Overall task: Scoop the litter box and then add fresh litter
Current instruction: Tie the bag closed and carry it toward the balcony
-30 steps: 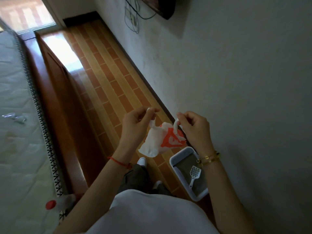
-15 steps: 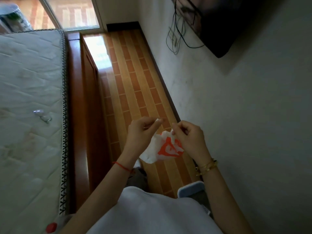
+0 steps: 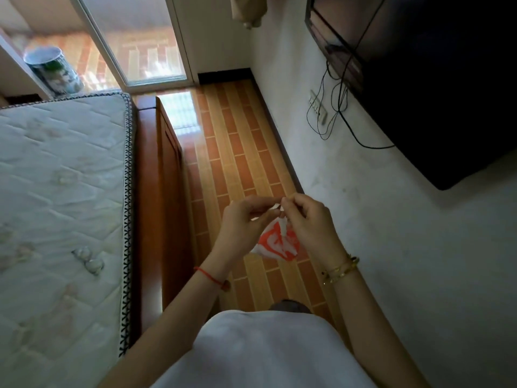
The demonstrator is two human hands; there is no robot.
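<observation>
Both hands meet above the floor [image 3: 237, 152]: the left hand [image 3: 242, 221] and right hand [image 3: 309, 219] pinch the handles of a white-orange bag [image 3: 277, 243]; bed [image 3: 61, 191] at 9 o'clock.

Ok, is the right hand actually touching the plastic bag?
Touching. The head view shows the right hand pinching a white handle strip of the plastic bag, which hangs below it.

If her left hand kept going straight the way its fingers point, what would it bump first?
Most likely the right hand: the left hand points at it, nearly fingertip to fingertip, both pinching the white-and-orange plastic bag.
</observation>
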